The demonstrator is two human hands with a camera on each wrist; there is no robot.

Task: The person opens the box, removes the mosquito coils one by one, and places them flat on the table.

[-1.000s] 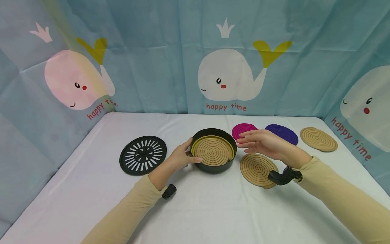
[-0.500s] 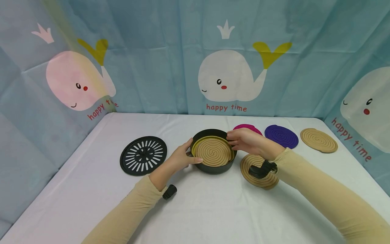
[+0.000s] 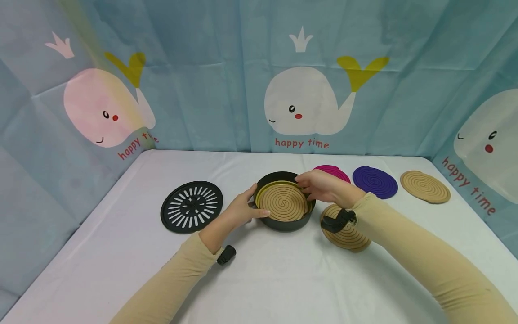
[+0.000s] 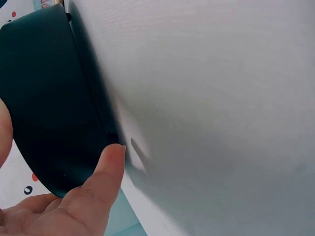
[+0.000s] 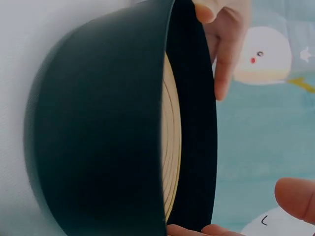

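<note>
A black round mosquito coil holder (image 3: 285,226) stands upright on the white table. Inside it lies a tan spiral mosquito coil (image 3: 282,203), bordered by a yellow ring (image 3: 279,182). My left hand (image 3: 238,210) grips the holder's left side; in the left wrist view its fingers (image 4: 106,172) press against the outer wall. My right hand (image 3: 325,186) reaches over the right rim, fingers bent down into the holder by the coil's edge. The right wrist view shows its thumb (image 5: 298,196) well apart from the rim. Whether those fingertips touch the coil is hidden.
A black slotted lid (image 3: 192,207) lies left of the holder. Another tan coil (image 3: 348,236) lies under the right wrist. Farther back are a magenta coil (image 3: 336,171), a purple coil (image 3: 375,182) and a third tan coil (image 3: 425,186). A blue whale-print curtain (image 3: 226,90) stands behind the table.
My right hand has moved left from above the magenta coil, and its fingers have come down inside the holder's right rim. The left hand keeps its grip in the same place.
</note>
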